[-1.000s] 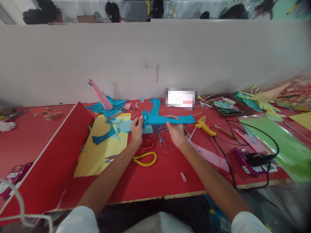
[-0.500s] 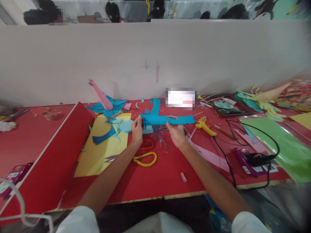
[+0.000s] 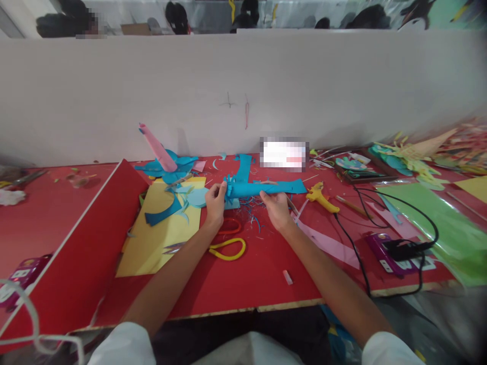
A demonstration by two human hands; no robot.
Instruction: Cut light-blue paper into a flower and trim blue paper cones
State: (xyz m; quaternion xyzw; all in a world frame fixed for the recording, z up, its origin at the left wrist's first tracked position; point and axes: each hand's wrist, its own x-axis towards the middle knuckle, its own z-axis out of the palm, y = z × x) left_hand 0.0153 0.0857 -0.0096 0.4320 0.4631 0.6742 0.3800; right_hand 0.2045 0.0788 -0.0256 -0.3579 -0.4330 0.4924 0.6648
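A rolled tube of blue paper [image 3: 249, 190] with a fringed left end is held level between both my hands above the red table. My left hand [image 3: 215, 203] is closed on the fringed end, thumb uppermost. Near the tube's middle my right hand [image 3: 277, 209] grips it from below with the thumb in front; its other fingers are partly hidden behind the paper. Another blue strip [image 3: 243, 167] lies just behind the tube. Beneath are thin blue paper shreds [image 3: 253, 208]. Scissors with yellow handles [image 3: 228, 250] rest in front of my left hand, beside a red-handled pair [image 3: 230, 226].
A yellow glue gun [image 3: 322, 197] lies to the right, its black cord running to a purple power strip [image 3: 395, 253]. Yellow paper [image 3: 152, 243] and a pink cone on blue petals [image 3: 158, 149] are at left. A red divider [image 3: 87, 243] stands further left; a white partition [image 3: 243, 66] closes the back.
The blue paper has turned in my hands: its flatter sheet is now a narrower roll, and the fringe at the left end shows and spreads out. Both hands stay in nearly the same place.
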